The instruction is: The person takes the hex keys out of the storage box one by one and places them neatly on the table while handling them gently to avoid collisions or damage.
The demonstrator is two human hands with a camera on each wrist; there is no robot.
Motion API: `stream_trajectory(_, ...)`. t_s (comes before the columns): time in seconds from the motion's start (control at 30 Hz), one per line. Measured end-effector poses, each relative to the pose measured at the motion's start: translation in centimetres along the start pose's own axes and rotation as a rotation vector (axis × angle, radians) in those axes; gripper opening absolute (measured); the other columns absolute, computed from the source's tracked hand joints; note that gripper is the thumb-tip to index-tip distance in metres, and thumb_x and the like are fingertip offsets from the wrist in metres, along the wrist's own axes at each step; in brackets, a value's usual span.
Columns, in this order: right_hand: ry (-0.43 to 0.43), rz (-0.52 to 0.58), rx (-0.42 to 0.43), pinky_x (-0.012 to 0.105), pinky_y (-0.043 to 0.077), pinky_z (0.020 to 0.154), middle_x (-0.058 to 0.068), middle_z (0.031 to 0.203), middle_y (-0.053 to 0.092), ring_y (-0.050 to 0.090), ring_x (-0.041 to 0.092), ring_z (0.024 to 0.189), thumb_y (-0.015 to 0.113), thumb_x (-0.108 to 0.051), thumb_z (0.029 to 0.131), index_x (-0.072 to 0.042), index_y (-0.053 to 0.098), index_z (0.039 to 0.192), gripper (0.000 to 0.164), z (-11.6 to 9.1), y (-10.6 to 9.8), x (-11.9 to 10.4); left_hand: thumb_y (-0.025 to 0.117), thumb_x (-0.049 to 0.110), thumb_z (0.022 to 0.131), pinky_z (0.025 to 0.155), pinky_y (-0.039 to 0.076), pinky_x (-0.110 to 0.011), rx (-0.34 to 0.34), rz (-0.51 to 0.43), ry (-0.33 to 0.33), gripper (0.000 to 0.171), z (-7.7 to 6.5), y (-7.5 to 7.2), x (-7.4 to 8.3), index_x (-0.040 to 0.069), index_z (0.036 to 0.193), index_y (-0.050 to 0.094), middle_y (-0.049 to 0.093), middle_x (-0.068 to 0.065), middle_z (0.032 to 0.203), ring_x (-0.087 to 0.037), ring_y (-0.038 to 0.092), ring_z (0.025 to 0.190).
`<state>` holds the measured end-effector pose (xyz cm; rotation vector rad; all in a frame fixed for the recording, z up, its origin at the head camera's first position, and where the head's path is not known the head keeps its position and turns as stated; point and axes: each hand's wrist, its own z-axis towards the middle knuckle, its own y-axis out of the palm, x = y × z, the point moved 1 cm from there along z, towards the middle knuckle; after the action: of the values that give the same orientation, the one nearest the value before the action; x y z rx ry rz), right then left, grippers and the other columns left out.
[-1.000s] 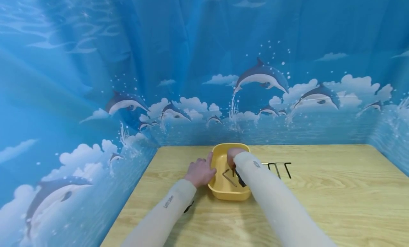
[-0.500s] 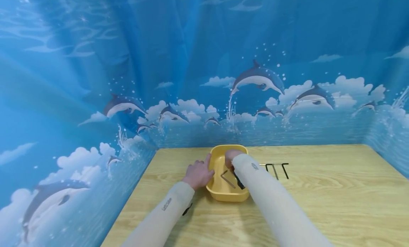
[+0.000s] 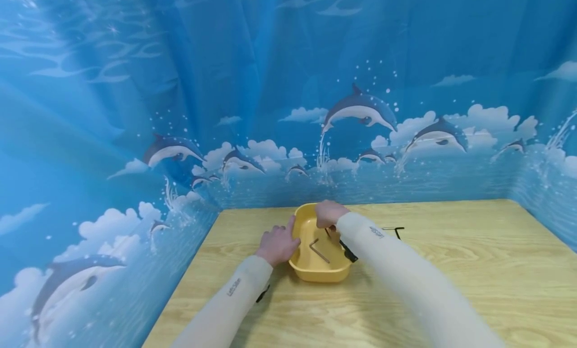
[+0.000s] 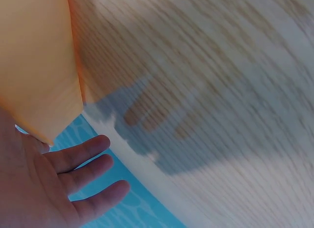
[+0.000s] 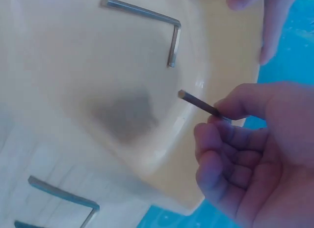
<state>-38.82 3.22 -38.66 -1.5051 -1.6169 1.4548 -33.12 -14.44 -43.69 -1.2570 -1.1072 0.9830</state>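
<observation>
A yellow plastic basin stands on the table. My left hand holds its left rim, thumb inside and index finger along the wall; in the left wrist view the other fingers stretch loosely outside it. My right hand is over the basin's far right rim. Between thumb and index finger it pinches a metal hex key, whose free end points into the basin; the rest is hidden by the fingers. Another L-shaped hex key lies on the basin floor.
Right of the basin, more hex keys lie on the wooden table, partly hidden by my right sleeve in the head view. One dark hex key shows beyond the sleeve. A blue dolphin-print curtain hangs behind and to the left.
My right hand has risen from inside the basin toward its far right rim, still pinching the hex key. The right forearm swung right, covering more table hex keys. My left hand stays on the rim.
</observation>
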Motion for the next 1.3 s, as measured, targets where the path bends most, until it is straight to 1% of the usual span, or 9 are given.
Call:
stream_trajectory(0.07, -0.011, 0.020, 0.003, 0.026, 0.034, 0.040, 0.009, 0.063, 0.061, 0.044, 0.013, 0.041, 0.053, -0.007, 0.098, -0.002, 0.067, 0.109, 0.018, -0.3, -0.2, 0.2, 0.042, 0.044, 0.103, 0.096, 0.047, -0.060, -0.009, 0.004, -0.008, 0.069, 0.0, 0.1, 0.0, 0.017, 0.162, 0.020, 0.062, -0.017, 0.133, -0.037, 0.057, 0.124)
stream_trajectory(0.13, -0.028, 0.020, 0.015, 0.025, 0.035, 0.041, 0.007, 0.063, 0.061, 0.046, 0.013, 0.044, 0.055, -0.008, 0.098, -0.003, 0.068, 0.105, 0.016, -0.8, -0.4, 0.4, 0.042, 0.045, 0.103, 0.097, 0.047, -0.059, -0.021, 0.009, -0.016, 0.069, -0.1, 0.1, 0.0, 0.018, 0.163, 0.019, 0.062, -0.016, 0.134, -0.036, 0.057, 0.124)
stream_trajectory(0.2, -0.046, 0.029, 0.043, 0.025, 0.037, 0.042, 0.006, 0.062, 0.061, 0.049, 0.013, 0.045, 0.058, -0.011, 0.097, -0.006, 0.069, 0.094, 0.012, -1.3, -0.6, 0.6, 0.043, 0.045, 0.103, 0.097, 0.047, -0.059, -0.018, 0.007, -0.019, 0.069, 0.0, 0.1, 0.1, 0.018, 0.163, 0.019, 0.063, -0.017, 0.133, -0.036, 0.057, 0.123)
stream_trajectory(0.3, -0.069, 0.043, 0.086, 0.026, 0.040, 0.044, 0.003, 0.057, 0.057, 0.049, 0.013, 0.045, 0.061, -0.015, 0.096, -0.010, 0.066, 0.077, 0.021, -2.0, -0.9, 1.0, 0.043, 0.045, 0.103, 0.097, 0.047, -0.059, -0.017, 0.012, -0.021, 0.070, 0.1, 0.2, 0.0, 0.019, 0.163, 0.018, 0.062, -0.017, 0.133, -0.035, 0.057, 0.123)
stream_trajectory(0.43, -0.104, 0.076, 0.130, 0.025, 0.039, 0.045, -0.003, 0.051, 0.043, 0.040, 0.011, 0.044, 0.062, -0.016, 0.095, -0.016, 0.054, 0.062, 0.034, -2.9, -1.2, 1.6, 0.043, 0.045, 0.102, 0.097, 0.047, -0.059, -0.020, 0.008, -0.028, 0.070, 0.2, 0.2, -0.2, 0.019, 0.163, 0.018, 0.062, -0.017, 0.134, -0.036, 0.057, 0.124)
stream_trajectory(0.57, -0.142, 0.119, 0.187, 0.025, 0.035, 0.048, -0.006, 0.050, 0.030, 0.028, 0.010, 0.045, 0.060, -0.014, 0.094, -0.019, 0.042, 0.055, 0.043, -4.1, -1.5, 2.0, 0.042, 0.045, 0.103, 0.099, 0.046, -0.060, -0.028, -0.007, -0.030, 0.070, 0.0, 0.1, -0.3, 0.020, 0.163, 0.017, 0.060, -0.017, 0.137, -0.037, 0.055, 0.126)
stream_trajectory(0.73, -0.207, 0.147, 0.262, 0.028, 0.032, 0.054, -0.005, 0.050, 0.023, 0.020, 0.011, 0.047, 0.056, -0.013, 0.095, -0.019, 0.034, 0.053, 0.048, -6.5, -2.1, 2.8, 0.042, 0.045, 0.103, 0.100, 0.045, -0.060, -0.033, -0.027, -0.025, 0.070, 0.1, -0.1, -0.2, 0.020, 0.163, 0.017, 0.059, -0.017, 0.139, -0.036, 0.054, 0.128)
stream_trajectory(0.87, -0.233, 0.147, 0.303, 0.028, 0.031, 0.056, -0.005, 0.051, 0.023, 0.020, 0.011, 0.047, 0.054, -0.014, 0.096, -0.019, 0.034, 0.055, 0.046, -8.4, -1.9, 3.5, 0.043, 0.044, 0.102, 0.100, 0.045, -0.060, -0.027, -0.031, -0.024, 0.070, 0.4, 0.0, -0.1, 0.020, 0.163, 0.017, 0.059, -0.017, 0.139, -0.036, 0.054, 0.128)
stream_trajectory(1.3, -0.180, 0.187, 0.382, 0.029, 0.039, 0.055, -0.003, 0.055, 0.046, 0.038, 0.011, 0.048, 0.057, -0.015, 0.095, -0.014, 0.058, 0.068, 0.027, -12.7, -0.8, 7.5, 0.043, 0.044, 0.101, 0.103, 0.043, -0.060, -0.026, -0.037, -0.032, 0.071, 0.2, -0.1, 0.1, 0.019, 0.163, 0.019, 0.058, -0.019, 0.141, -0.038, 0.052, 0.131)
